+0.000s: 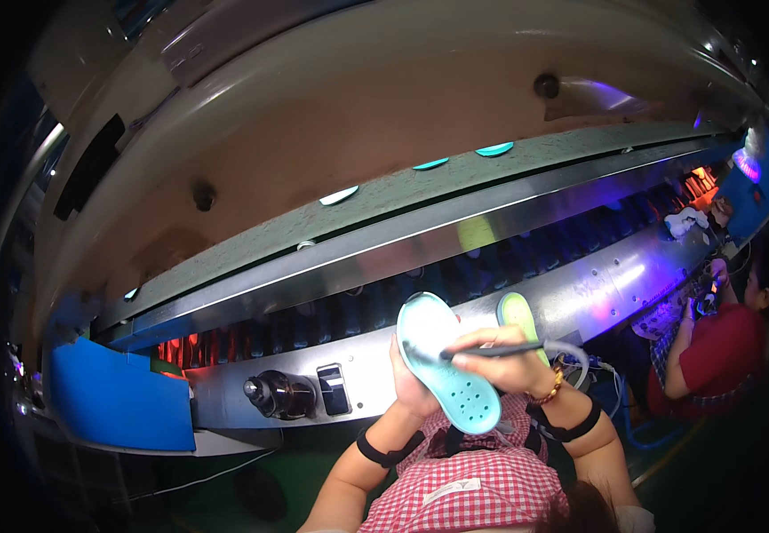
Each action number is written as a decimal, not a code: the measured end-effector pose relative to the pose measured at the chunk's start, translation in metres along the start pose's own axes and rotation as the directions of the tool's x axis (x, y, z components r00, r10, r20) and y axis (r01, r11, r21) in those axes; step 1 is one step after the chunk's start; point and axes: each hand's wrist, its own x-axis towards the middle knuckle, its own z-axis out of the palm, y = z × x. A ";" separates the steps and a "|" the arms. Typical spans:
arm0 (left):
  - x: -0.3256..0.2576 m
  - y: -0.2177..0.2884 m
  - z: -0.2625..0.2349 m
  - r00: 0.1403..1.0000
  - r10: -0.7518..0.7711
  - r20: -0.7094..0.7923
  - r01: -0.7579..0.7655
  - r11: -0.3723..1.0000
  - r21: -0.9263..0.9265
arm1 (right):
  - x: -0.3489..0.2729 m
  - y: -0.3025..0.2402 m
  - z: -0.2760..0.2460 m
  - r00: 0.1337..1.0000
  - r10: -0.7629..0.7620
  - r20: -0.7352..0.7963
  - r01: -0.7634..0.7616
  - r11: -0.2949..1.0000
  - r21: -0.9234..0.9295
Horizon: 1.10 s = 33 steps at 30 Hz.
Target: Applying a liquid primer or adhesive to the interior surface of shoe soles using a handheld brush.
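Note:
My left hand (409, 382) is wrapped round the side of a light blue clog (466, 391), holding it tilted in front of my chest. A cluster of small holes shows at the clog's end nearest me. My right hand (510, 362) grips a slim black-handled brush (491, 350), its dark tip blurred against the clog's pale surface. From the handle's right end a grey hose (573, 352) seems to curve away. Just beyond my right hand, a yellow-green clog (516, 311) is on the metal ledge, partly covered by the hand.
A dark bottle with a metal top (282, 393) and a phone-like black rectangle (334, 389) stand left on the metal ledge (606, 298). Behind runs a dark roller conveyor (313, 324), glowing red at both ends. Light blue pieces (494, 149) lie on the upper belt. A co-worker (713, 355) sits at right.

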 end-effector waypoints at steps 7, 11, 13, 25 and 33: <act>-0.002 0.010 0.007 0.985 0.078 0.152 -0.092 0.991 0.092 | -0.005 -0.008 -0.013 0.998 0.069 0.001 -0.068 0.993 0.092; 0.003 0.023 0.015 0.992 0.075 0.098 -0.086 0.990 0.109 | -0.007 -0.015 -0.008 0.938 -0.177 0.298 0.157 0.983 0.091; 0.002 0.026 0.013 0.977 0.209 0.048 -0.209 0.978 0.008 | -0.006 -0.021 -0.013 0.958 -0.099 0.271 0.060 0.987 0.146; 0.008 0.042 0.034 0.866 0.491 0.101 -0.501 0.846 0.181 | -0.012 0.001 -0.021 0.976 -0.101 0.195 0.097 0.995 0.030; 0.001 0.040 0.056 0.921 0.378 0.096 -0.384 0.921 0.056 | -0.019 0.009 -0.023 0.977 0.153 0.152 -0.200 0.906 0.373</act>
